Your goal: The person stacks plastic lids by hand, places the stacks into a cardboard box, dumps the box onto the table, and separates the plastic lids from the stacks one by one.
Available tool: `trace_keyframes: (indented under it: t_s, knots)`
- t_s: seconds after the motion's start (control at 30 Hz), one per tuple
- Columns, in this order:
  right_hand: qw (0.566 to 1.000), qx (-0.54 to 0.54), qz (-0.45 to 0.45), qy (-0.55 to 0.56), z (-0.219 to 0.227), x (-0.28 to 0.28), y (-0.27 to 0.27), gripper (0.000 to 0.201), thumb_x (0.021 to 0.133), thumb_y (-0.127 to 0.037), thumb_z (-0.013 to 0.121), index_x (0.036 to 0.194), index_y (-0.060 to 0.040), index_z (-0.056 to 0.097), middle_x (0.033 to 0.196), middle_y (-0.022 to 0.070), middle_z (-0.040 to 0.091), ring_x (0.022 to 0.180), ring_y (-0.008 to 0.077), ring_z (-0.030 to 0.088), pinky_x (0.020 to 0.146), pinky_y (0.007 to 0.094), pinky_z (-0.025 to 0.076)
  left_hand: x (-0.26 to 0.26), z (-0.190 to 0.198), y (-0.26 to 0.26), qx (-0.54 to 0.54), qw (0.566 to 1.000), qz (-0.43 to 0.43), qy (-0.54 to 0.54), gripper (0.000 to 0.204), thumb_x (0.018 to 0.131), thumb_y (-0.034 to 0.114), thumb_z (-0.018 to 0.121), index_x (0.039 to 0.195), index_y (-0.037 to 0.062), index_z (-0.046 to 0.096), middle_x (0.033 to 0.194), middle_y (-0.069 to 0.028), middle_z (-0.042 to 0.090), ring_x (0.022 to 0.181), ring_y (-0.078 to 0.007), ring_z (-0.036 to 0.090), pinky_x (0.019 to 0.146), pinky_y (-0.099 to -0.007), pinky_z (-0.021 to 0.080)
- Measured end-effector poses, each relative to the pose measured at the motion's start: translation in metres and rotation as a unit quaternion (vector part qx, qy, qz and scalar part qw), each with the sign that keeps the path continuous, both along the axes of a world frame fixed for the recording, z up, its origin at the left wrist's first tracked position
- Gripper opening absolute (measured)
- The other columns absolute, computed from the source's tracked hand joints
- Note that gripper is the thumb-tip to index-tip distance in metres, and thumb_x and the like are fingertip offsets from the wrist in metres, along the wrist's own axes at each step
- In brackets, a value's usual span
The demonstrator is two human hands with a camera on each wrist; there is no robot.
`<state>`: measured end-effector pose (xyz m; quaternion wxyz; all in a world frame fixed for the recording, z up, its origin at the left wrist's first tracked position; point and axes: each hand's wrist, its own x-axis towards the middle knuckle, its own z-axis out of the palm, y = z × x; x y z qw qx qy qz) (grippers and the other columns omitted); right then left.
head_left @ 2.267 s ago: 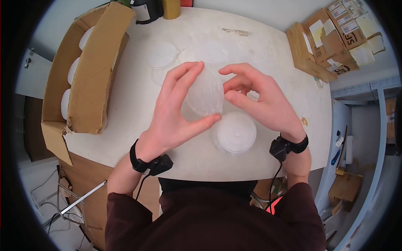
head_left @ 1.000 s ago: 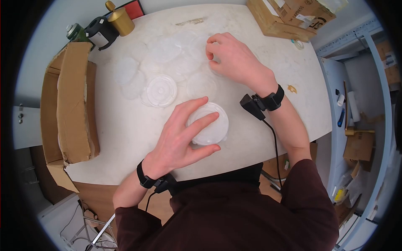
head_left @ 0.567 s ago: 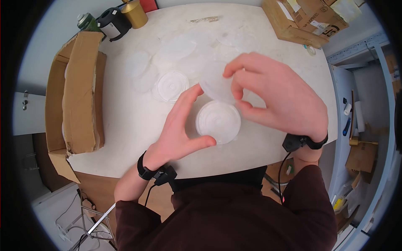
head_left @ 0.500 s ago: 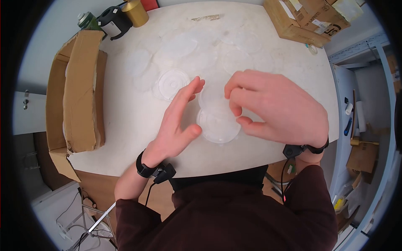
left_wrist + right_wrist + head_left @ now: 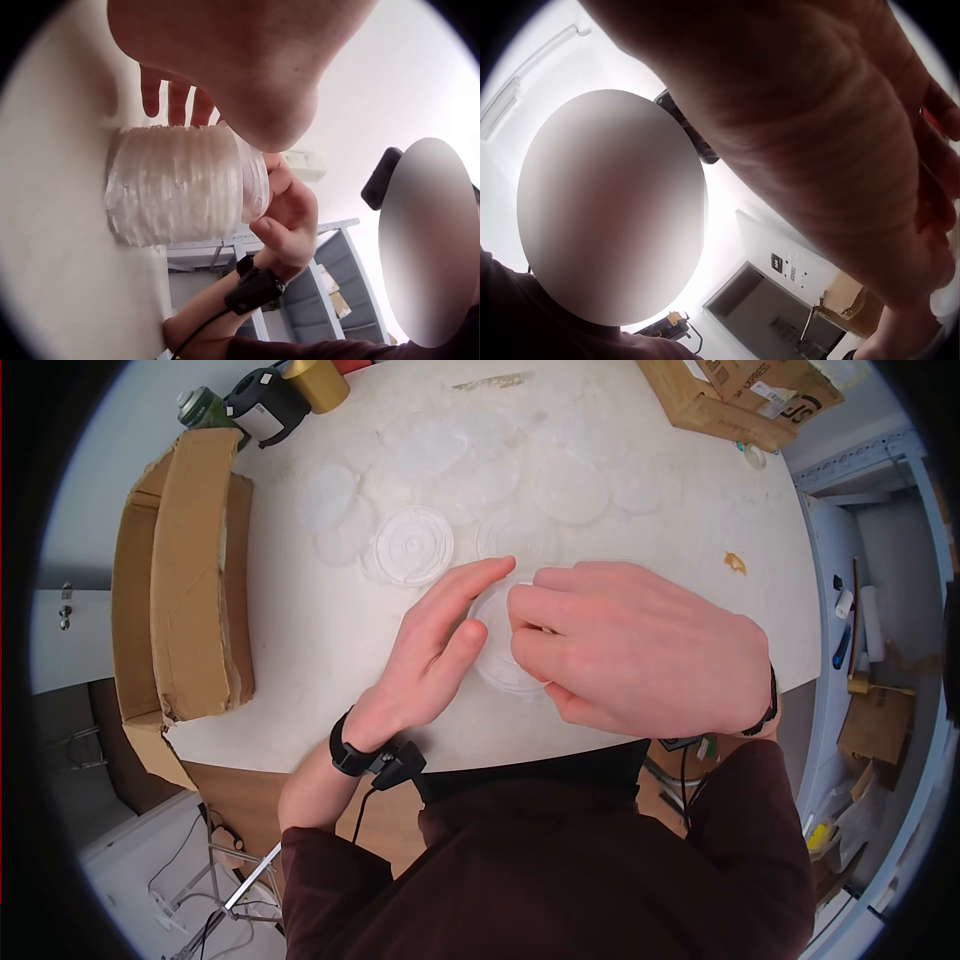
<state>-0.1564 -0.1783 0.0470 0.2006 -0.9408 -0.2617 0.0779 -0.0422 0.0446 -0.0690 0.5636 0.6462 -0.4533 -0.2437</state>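
Note:
A ribbed stack of clear plastic lids (image 5: 176, 187) stands on the table in the left wrist view; from above, its round top (image 5: 495, 650) is partly covered by the hands. The right hand (image 5: 640, 650) is over the stack's right side. Its fingers and thumb pinch the rim of the top lid (image 5: 256, 184), which sits slightly apart from the ribbed stack below. The left hand (image 5: 425, 650) is at the stack's left side with fingers extended and thumb apart; whether it touches the stack is unclear. Up and left of the stack lies a separate round lid (image 5: 414, 546).
Several faint clear discs (image 5: 570, 485) are spread over the white table (image 5: 330, 660). An open cardboard box (image 5: 190, 590) stands at the left edge, with a black container (image 5: 266, 406) and gold container (image 5: 318, 384) behind it. Cardboard boxes (image 5: 740, 405) are at the back right.
The right hand has come down and left onto the stack with the lid it held above. The left hand has moved slightly right, closer to the stack.

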Motion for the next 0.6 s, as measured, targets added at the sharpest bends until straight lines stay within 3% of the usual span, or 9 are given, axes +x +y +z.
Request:
trace_keyframes:
  t_s: [0.07, 0.13, 0.17, 0.23, 0.33, 0.47, 0.53, 0.57, 0.6]
  knots:
    - [1.0, -0.003, 0.007, 0.013, -0.002, 0.0, 0.001, 0.015, 0.082, -0.006, 0.077, 0.089, -0.0014, 0.064, 0.1, 0.0085, 0.061, 0.094, 0.0282, 0.064, 0.078, 0.0414, 0.055, 0.0, -0.001, 0.0, -0.001, 1.0, -0.004, 0.011, 0.066, 0.116, 0.052, 0.052, 0.159, 0.001, 0.056, 0.157, -0.0203, 0.06, 0.145, -0.0357, 0.058, 0.122, -0.046, 0.044]
    - [0.999, -0.032, 0.014, 0.034, -0.006, 0.0, 0.001, 0.017, 0.083, -0.006, 0.078, 0.094, -0.0025, 0.065, 0.098, 0.0078, 0.062, 0.092, 0.0284, 0.066, 0.077, 0.042, 0.055, -0.001, -0.001, 0.001, 0.015, 1.0, -0.009, 0.023, 0.057, 0.113, 0.036, 0.063, 0.158, 0.0015, 0.056, 0.155, -0.0195, 0.061, 0.143, -0.0341, 0.06, 0.121, -0.0448, 0.046]
    - [0.999, -0.03, 0.012, 0.035, -0.009, 0.0, 0.001, 0.017, 0.083, -0.006, 0.078, 0.094, -0.0025, 0.065, 0.098, 0.0078, 0.062, 0.092, 0.0284, 0.066, 0.077, 0.042, 0.055, -0.002, 0.0, 0.001, 0.017, 1.0, -0.01, 0.024, 0.057, 0.113, 0.036, 0.063, 0.158, 0.0015, 0.056, 0.155, -0.0195, 0.061, 0.143, -0.0341, 0.06, 0.121, -0.0448, 0.046]
    - [1.0, 0.016, 0.008, 0.014, -0.013, 0.001, 0.001, 0.023, 0.083, -0.008, 0.08, 0.101, -0.0044, 0.065, 0.094, 0.0068, 0.063, 0.09, 0.0291, 0.067, 0.077, 0.043, 0.056, -0.002, 0.003, 0.0, 0.053, 0.999, -0.014, -0.005, 0.054, 0.107, 0.017, 0.069, 0.157, 0.002, 0.057, 0.154, -0.0187, 0.062, 0.142, -0.0329, 0.061, 0.119, -0.0443, 0.048]
    - [0.999, -0.015, -0.001, 0.045, -0.012, 0.003, 0.0, 0.027, 0.085, -0.011, 0.081, 0.105, -0.0062, 0.065, 0.087, 0.0076, 0.064, 0.086, 0.0297, 0.068, 0.074, 0.0444, 0.056, -0.003, 0.005, -0.001, 0.066, 0.998, -0.012, -0.008, 0.056, 0.103, 0.008, 0.07, 0.157, 0.0032, 0.058, 0.153, -0.018, 0.063, 0.14, -0.0323, 0.062, 0.118, -0.0441, 0.049]
    - [0.995, 0.012, -0.022, 0.092, -0.001, 0.011, -0.014, 0.02, 0.091, -0.013, 0.078, 0.104, -0.0053, 0.064, 0.085, 0.0102, 0.067, 0.084, 0.0316, 0.07, 0.074, 0.0453, 0.056, -0.004, -0.002, -0.001, 0.073, 0.997, -0.025, 0.002, 0.068, 0.1, 0.019, 0.077, 0.161, 0.0026, 0.052, 0.156, -0.0191, 0.06, 0.142, -0.0343, 0.061, 0.119, -0.046, 0.048]
    - [0.99, 0.08, -0.11, 0.047, 0.005, 0.027, -0.033, 0.017, 0.097, -0.016, 0.073, 0.106, -0.0035, 0.066, 0.09, 0.013, 0.071, 0.085, 0.034, 0.071, 0.076, 0.045, 0.056, -0.007, -0.008, -0.001, 0.034, 0.997, -0.031, 0.069, 0.096, 0.091, 0.038, 0.089, 0.168, 0.0023, 0.043, 0.164, -0.0214, 0.053, 0.149, -0.0372, 0.055, 0.123, -0.0487, 0.045]
    - [0.99, 0.077, -0.113, 0.045, 0.0, 0.035, -0.045, 0.017, 0.097, -0.016, 0.073, 0.106, -0.0035, 0.066, 0.09, 0.013, 0.071, 0.085, 0.034, 0.071, 0.076, 0.045, 0.056, -0.01, -0.009, -0.002, 0.03, 0.997, -0.034, 0.067, 0.096, 0.091, 0.038, 0.089, 0.168, 0.0023, 0.043, 0.164, -0.0214, 0.053, 0.149, -0.0372, 0.055, 0.123, -0.0487, 0.045]
    - [0.978, 0.081, -0.182, -0.056, -0.011, 0.044, -0.058, 0.017, 0.098, -0.017, 0.068, 0.105, -0.0019, 0.067, 0.092, 0.0153, 0.074, 0.089, 0.0371, 0.072, 0.079, 0.047, 0.057, -0.014, -0.009, -0.003, 0.015, 0.998, -0.014, 0.059, 0.109, 0.085, 0.046, 0.093, 0.17, 0.0021, 0.039, 0.167, -0.0225, 0.049, 0.152, -0.0383, 0.052, 0.125, -0.0499, 0.043]
